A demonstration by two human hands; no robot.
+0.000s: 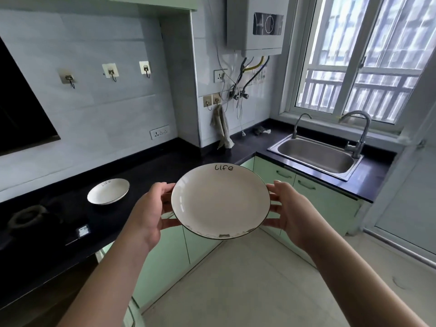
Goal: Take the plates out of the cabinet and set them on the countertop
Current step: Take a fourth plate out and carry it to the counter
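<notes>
Both bare forearms reach forward from the near edge, converging. Left hand (151, 212) and right hand (289, 212) face each other at equal height, thumbs on top, fingers curled beneath, each grip closed on opposite rims of 1 plate (220, 200).

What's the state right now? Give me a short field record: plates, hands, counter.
held plate: white, dark rim, "life" printed at far edge, in the air in front of the counter, roughly level
left hand: grips plate's left rim
right hand: grips plate's right rim
set plate: one matching plate on the counter
counter: black, L-shaped; sink in the right run
cabinet: the source cabinet cannot be told from this view
</notes>
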